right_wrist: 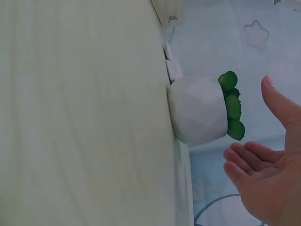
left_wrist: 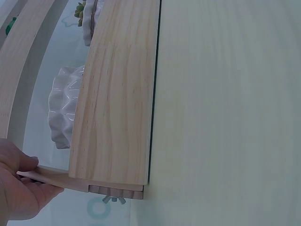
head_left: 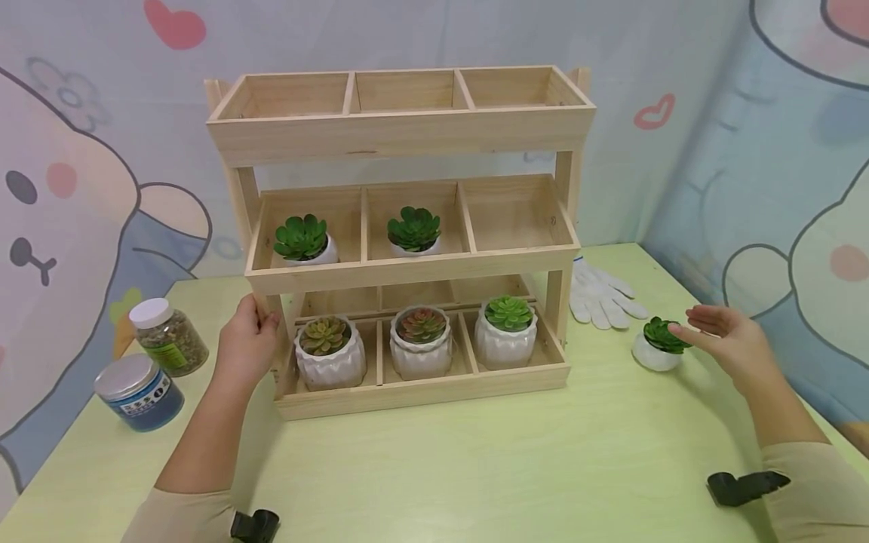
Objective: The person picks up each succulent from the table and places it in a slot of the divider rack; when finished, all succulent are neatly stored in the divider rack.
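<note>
A three-tier wooden shelf (head_left: 400, 136) with divided compartments stands on the table. My left hand (head_left: 247, 343) grips its left side post, and in the left wrist view thumb and fingers (left_wrist: 23, 162) pinch that wooden edge. At the right, a small potted succulent (head_left: 657, 345) in a white pot stands upright on the table. My right hand (head_left: 736, 347) is beside it, fingers spread and thumb apart. In the right wrist view a gap shows between this hand (right_wrist: 268, 174) and the green leaves (right_wrist: 233, 107); nothing is held.
Two small succulents (head_left: 301, 240) (head_left: 414, 230) sit in the middle tier's left and centre compartments. The bottom tier holds three ribbed white pots (head_left: 505, 343) with succulents. White gloves (head_left: 603, 294) lie behind, right of the shelf. A jar of granules (head_left: 170, 339) and a blue tub (head_left: 141, 396) stand left.
</note>
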`<act>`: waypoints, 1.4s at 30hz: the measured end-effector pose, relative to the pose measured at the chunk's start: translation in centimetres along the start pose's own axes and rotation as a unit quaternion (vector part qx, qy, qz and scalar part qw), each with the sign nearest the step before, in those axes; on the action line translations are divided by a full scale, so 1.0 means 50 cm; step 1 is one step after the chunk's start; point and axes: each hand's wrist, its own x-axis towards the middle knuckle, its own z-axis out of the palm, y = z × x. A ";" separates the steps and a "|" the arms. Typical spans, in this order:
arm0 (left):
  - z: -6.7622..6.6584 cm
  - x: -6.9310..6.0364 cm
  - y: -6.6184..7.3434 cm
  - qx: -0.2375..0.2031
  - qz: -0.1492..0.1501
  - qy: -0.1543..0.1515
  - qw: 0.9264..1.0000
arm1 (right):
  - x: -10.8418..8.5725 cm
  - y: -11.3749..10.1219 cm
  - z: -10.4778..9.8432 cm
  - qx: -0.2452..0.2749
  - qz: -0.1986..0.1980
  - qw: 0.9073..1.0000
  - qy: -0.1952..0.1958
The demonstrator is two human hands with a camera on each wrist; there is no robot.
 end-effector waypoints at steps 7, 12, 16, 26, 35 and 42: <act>0.003 0.000 -0.003 -0.002 0.001 0.001 1.000 | 0.004 0.012 0.001 -0.001 0.016 0.997 -0.079; 0.003 0.000 -0.002 -0.003 -0.001 0.000 1.000 | 0.005 0.021 0.004 0.003 0.029 0.993 -0.113; 0.003 0.002 -0.001 -0.004 0.002 0.001 1.000 | 0.006 0.031 0.010 -0.010 0.038 0.990 -0.132; 0.003 0.002 0.001 -0.005 0.002 0.001 1.000 | 0.015 0.046 0.025 -0.039 0.014 0.994 -0.105; 0.002 0.002 0.000 -0.012 -0.001 -0.005 1.000 | 0.018 0.037 0.037 -0.036 -0.003 0.995 -0.092; 0.000 0.001 0.001 -0.007 -0.007 -0.002 1.000 | 0.020 0.025 0.041 -0.031 0.005 0.995 -0.094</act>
